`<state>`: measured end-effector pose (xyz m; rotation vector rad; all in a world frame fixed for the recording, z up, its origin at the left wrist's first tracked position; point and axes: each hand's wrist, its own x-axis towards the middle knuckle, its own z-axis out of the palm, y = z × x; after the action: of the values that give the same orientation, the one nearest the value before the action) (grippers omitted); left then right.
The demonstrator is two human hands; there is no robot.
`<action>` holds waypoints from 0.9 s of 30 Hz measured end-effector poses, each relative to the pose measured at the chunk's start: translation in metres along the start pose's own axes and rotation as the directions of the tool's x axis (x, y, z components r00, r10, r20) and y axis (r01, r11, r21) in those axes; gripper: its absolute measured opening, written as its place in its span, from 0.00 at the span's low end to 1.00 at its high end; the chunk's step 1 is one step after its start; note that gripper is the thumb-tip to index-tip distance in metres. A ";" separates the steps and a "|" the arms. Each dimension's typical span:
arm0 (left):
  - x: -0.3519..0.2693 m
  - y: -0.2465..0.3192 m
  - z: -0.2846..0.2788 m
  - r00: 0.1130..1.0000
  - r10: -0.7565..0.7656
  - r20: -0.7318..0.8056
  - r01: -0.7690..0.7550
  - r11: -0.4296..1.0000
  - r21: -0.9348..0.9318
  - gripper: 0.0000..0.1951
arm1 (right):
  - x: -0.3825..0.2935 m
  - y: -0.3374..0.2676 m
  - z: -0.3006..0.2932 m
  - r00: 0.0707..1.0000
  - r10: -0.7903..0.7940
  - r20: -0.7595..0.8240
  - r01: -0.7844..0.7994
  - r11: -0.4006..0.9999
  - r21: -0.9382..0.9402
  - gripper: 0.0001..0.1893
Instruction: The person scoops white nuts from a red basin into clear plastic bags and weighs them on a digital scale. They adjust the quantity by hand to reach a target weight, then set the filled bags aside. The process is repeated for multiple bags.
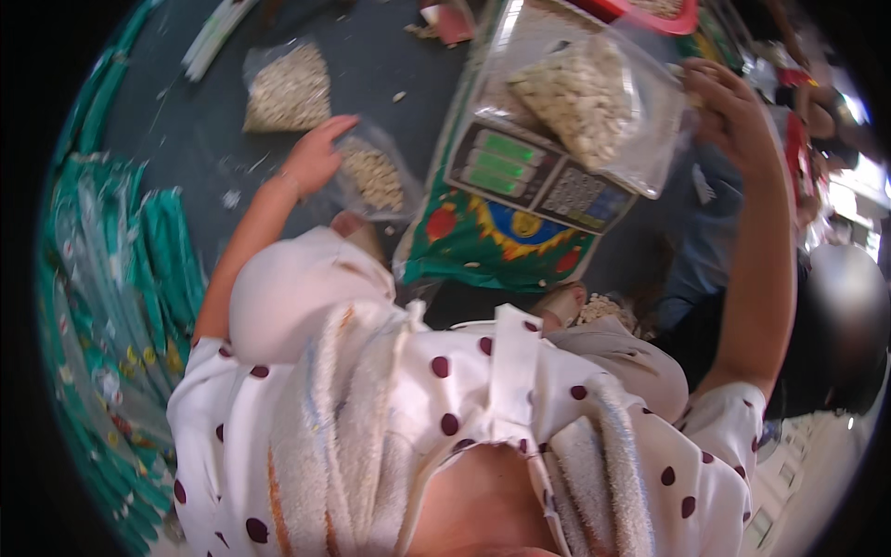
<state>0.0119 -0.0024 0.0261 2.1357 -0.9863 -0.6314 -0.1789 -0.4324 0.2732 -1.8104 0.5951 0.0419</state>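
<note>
On the left, my left hand (313, 157) is at the edge of a clear plastic bag of pale seeds or beans (376, 177) lying on the dark floor; whether its fingers grip the plastic is hard to tell. A fuller bag (289, 90) lies just beyond it. My right hand (724, 104) is at the right side, by the edge of a large clear bag of pale flat pieces (585, 97); its fingers are bent and blurred. That bag rests on a digital scale (511, 167) with a lit green display. Under the scale is a green printed sack (487, 257).
A red basin (679, 21) holding pale pieces stands past the scale. Green plastic packaging (125, 278) is heaped along the left. Loose pale pieces (605, 310) lie near my foot. Other people (814, 111) are at the right, blurred.
</note>
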 end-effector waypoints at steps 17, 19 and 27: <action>0.003 -0.004 0.002 0.997 0.045 0.057 -0.041 0.997 -0.071 0.28 | 0.042 0.044 0.287 0.868 -0.066 0.491 0.268 0.896 -0.353 0.23; 0.000 -0.005 0.004 0.996 0.074 0.043 -0.073 0.997 -0.035 0.29 | 0.035 0.052 0.279 0.802 -0.389 0.454 0.590 0.633 -0.501 0.24; -0.011 0.001 -0.005 0.998 -0.035 0.046 0.038 0.997 -0.066 0.29 | -0.041 -0.042 0.071 0.916 -0.379 0.134 0.399 0.896 -0.194 0.14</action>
<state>0.0080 0.0074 0.0316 2.0930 -0.9397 -0.7233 -0.1785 -0.3443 0.3002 -2.1010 0.1552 -0.0845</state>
